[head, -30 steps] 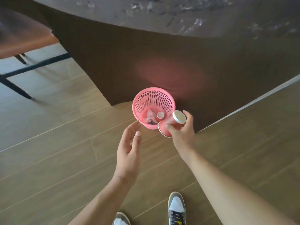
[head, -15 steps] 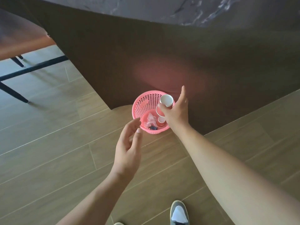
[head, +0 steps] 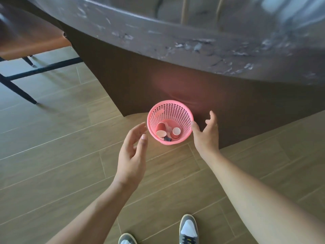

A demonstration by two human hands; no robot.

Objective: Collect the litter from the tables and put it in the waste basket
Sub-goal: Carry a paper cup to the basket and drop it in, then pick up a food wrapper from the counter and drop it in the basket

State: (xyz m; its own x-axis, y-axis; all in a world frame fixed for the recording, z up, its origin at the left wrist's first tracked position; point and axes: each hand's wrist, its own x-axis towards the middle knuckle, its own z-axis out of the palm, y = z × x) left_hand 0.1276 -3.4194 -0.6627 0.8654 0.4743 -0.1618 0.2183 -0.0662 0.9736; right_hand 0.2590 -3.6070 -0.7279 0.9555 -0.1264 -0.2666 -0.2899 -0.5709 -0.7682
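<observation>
A pink perforated waste basket (head: 182, 113) stands on the wooden floor against the dark table base. Inside it lie two red paper cups, one on its side (head: 161, 130) and one upright (head: 175, 132), with some crumpled litter and a dark scrap between them. My right hand (head: 206, 136) hovers just right of the basket's rim, fingers spread and empty. Left of the basket is my left hand (head: 132, 152), relaxed with fingers loosely bent, holding nothing.
A dark marble-patterned table top (head: 193, 41) overhangs the basket, on a brown base (head: 228, 103). A brown chair (head: 26, 41) with black legs stands at the upper left. My two shoes (head: 188, 229) show at the bottom edge.
My right hand has let go of the red paper cup, which now lies in the basket, and has drawn back to the right of the rim. The left hand stayed beside the basket.
</observation>
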